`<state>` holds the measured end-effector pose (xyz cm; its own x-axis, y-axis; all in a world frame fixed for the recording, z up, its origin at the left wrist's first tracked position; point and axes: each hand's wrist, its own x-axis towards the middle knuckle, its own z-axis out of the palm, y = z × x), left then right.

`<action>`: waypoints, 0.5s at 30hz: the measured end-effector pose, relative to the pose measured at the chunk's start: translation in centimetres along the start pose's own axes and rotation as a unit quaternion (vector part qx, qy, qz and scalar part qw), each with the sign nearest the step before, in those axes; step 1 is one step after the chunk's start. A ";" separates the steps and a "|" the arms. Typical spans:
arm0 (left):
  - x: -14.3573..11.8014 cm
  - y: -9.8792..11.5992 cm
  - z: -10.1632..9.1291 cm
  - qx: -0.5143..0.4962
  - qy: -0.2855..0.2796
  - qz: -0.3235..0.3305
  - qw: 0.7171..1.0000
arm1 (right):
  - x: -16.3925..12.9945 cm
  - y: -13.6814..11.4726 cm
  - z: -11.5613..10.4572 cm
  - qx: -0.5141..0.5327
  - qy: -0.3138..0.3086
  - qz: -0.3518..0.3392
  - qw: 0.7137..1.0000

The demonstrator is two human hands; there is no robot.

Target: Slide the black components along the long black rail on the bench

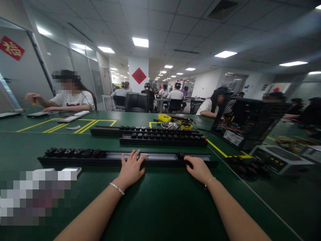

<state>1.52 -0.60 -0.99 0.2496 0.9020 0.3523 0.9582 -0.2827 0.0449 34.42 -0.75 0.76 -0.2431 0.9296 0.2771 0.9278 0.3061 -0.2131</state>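
Observation:
A long black rail (160, 163) with a pale, shiny channel lies across the green table before me. Several small black round-topped parts (69, 152) sit in a row at its left end. My left hand (132, 167) lies on the middle of the rail, fingers spread over the channel and holding nothing. Farther right, one lone black part (180, 155) stands in the channel. The fingertips of my right hand (199, 168) reach the right side of that part, with the thumb by the rail's near edge. Its other fingers are partly hidden.
Two more loaded rails (164, 140) lie beyond mine. Behind them are a yellow bin (165, 117) and a metal dish (169, 125). An open computer case (233, 125) and a power supply box (281, 160) stand right. A co-worker (72, 97) sits at the far left.

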 end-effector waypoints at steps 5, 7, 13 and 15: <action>0.0 0.0 -0.1 0.002 -0.001 -0.001 1.000 | 0.0 -0.2 -0.2 -0.003 0.000 -0.008 1.000; 0.0 0.1 -0.1 0.001 -0.004 -0.002 1.000 | -0.1 -0.2 -0.3 -0.002 0.003 -0.015 1.000; 0.0 0.2 -0.3 0.000 -0.010 -0.004 1.000 | -0.2 0.0 -0.5 -0.006 0.006 -0.023 1.000; 0.0 0.2 -0.4 0.001 -0.010 -0.005 1.000 | -0.2 0.0 -0.6 -0.011 0.004 -0.019 1.000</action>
<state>1.63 -0.78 -0.62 0.2419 0.9112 0.3335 0.9612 -0.2720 0.0462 34.64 -1.03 1.24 -0.2755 0.9158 0.2923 0.9239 0.3362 -0.1826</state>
